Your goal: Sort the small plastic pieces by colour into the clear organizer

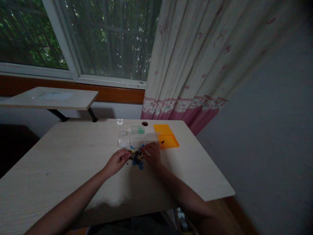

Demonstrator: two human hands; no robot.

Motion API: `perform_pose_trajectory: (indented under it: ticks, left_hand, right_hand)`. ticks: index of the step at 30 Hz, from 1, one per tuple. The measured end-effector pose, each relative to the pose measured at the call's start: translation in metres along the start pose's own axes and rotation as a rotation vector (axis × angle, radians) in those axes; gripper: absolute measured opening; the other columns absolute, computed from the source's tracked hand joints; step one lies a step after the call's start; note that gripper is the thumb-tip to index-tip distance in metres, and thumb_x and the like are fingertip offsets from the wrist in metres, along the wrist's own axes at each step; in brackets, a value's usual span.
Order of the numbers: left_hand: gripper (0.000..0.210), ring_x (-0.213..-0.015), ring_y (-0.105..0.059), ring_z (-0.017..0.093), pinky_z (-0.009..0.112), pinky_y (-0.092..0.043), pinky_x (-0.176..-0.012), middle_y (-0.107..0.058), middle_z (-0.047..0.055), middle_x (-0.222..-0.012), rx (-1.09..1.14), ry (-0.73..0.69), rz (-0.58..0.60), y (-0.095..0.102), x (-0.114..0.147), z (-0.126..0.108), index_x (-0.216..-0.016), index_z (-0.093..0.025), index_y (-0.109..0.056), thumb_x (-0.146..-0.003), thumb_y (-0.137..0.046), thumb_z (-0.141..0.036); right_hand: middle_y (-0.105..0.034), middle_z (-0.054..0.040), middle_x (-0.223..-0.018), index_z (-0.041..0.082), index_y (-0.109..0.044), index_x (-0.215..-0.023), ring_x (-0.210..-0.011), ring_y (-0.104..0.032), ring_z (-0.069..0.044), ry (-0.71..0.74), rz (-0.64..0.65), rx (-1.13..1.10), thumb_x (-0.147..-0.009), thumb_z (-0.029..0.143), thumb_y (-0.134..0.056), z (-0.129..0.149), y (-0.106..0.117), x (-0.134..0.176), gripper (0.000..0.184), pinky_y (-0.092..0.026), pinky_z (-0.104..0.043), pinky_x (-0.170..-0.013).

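Observation:
A loose pile of small blue, black and yellow pieces [137, 162] lies on the table between my two hands. My left hand [117, 160] is at the pile's left edge, thumb and fingers drawn together in a pinch. Whatever may be between those fingertips is too small to name. Over the right edge of the pile bends my right hand [153, 156], its fingers curled together and their tips partly hidden. Just beyond the hands stand clear plastic boxes [123, 142], and one clear box [137, 130] has green pieces in it.
An open orange case [168, 135] lies to the right of the boxes, with a small dark piece inside. Behind them the pale wooden table [80, 143] has a round cable hole [144, 124]. A raised shelf [53, 98] stands at the back left. A curtain [181, 75] hangs behind.

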State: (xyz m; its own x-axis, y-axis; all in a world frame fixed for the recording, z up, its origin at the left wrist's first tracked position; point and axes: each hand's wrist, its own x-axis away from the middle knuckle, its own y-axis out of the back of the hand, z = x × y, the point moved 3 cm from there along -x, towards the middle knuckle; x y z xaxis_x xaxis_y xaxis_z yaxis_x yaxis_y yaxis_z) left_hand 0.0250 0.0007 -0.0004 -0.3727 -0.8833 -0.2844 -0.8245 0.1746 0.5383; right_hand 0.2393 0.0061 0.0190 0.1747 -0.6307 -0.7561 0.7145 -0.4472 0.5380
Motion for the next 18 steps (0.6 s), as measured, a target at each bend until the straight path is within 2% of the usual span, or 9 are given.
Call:
perform_pose_trajectory:
  ticks: [5, 18]
  left_hand:
    - [0.031, -0.068, -0.048, 0.012, 0.022, -0.037, -0.063, -0.052, 0.001, -0.076, -0.044, -0.030, 0.047, 0.001, 0.000, 0.000, -0.086, -0.016, -0.064, -0.096, -0.047, -0.039]
    - [0.034, -0.064, -0.047, 0.012, 0.021, -0.037, -0.060, -0.051, 0.000, -0.072, -0.060, -0.022, 0.066, 0.001, -0.001, 0.008, -0.088, -0.016, -0.066, -0.096, -0.046, -0.043]
  right_hand:
    - [-0.069, -0.0020, -0.081, 0.025, -0.074, -0.089, -0.083, -0.059, -0.017, -0.044, -0.009, -0.006, -0.085, 0.026, -0.067, -0.009, -0.001, -0.001, 0.008, -0.043, -0.033, -0.081]
    - [-0.070, -0.0037, -0.082, 0.024, -0.075, -0.092, -0.085, -0.059, -0.017, -0.108, 0.038, 0.008, -0.087, 0.029, -0.065, -0.022, -0.003, -0.001, 0.012, -0.043, -0.033, -0.082]
